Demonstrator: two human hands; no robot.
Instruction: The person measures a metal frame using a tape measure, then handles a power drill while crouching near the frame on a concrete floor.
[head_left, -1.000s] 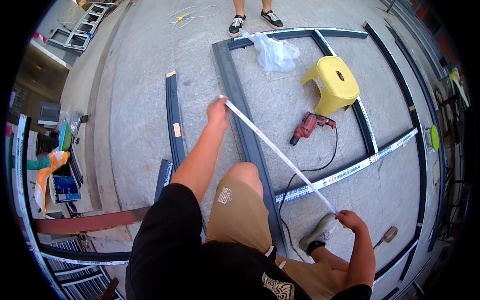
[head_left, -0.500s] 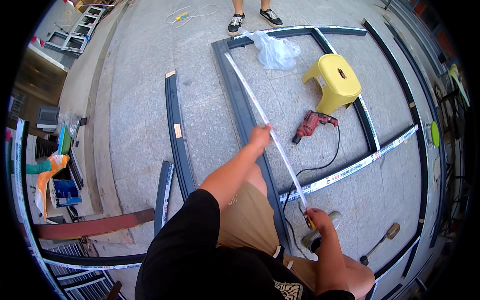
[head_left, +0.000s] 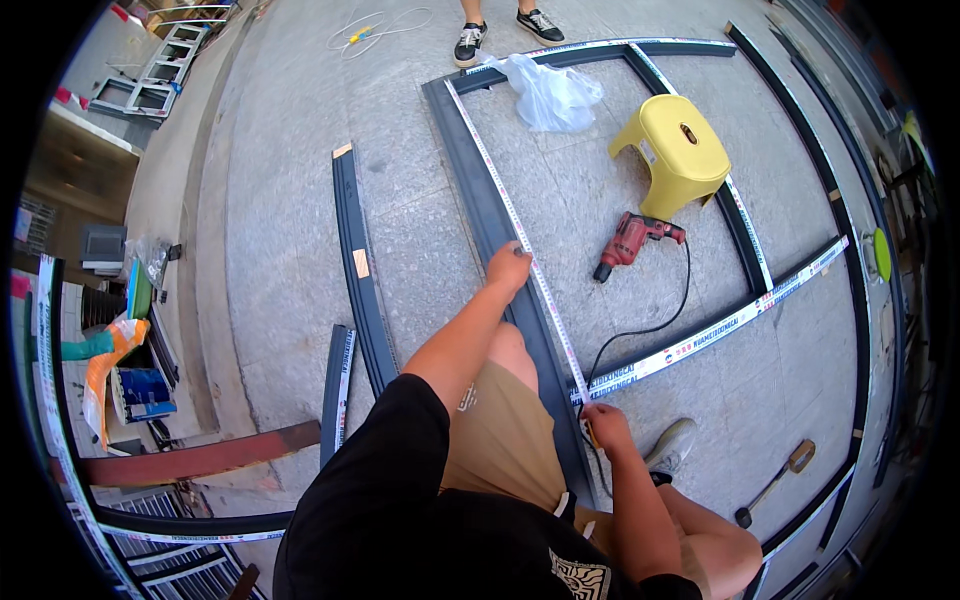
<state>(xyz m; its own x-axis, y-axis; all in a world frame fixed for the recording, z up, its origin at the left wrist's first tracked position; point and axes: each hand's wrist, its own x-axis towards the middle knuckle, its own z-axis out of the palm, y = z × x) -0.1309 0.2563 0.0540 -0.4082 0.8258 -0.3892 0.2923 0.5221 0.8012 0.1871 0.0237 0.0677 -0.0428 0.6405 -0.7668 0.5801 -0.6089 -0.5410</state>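
Observation:
A tape measure's pale blade [head_left: 490, 168] is drawn out along the dark grey frame bar [head_left: 478, 205], its far end near the bar's top corner. My left hand [head_left: 509, 268] is closed at the blade, about midway along, over the bar. Low on the bar, by the joint with a cross bar [head_left: 690, 347], my right hand [head_left: 608, 428] grips the tape measure's case, which is mostly hidden by the fingers; a little yellow shows. Between the bars lies a red power drill [head_left: 632, 243], its black cord running down past my right hand.
A yellow stool [head_left: 684, 150] and a crumpled clear plastic bag [head_left: 550, 92] are inside the frame. Another person's shoes [head_left: 470, 44] stand at its far edge. Loose dark bars [head_left: 352, 240] lie to the left; a mallet-like tool [head_left: 775, 484] lies at lower right.
The blade has come down along the inner edge of the frame bar. My right hand moved left and up to the joint; my left hand shifted slightly left. My right-side shoe shows more.

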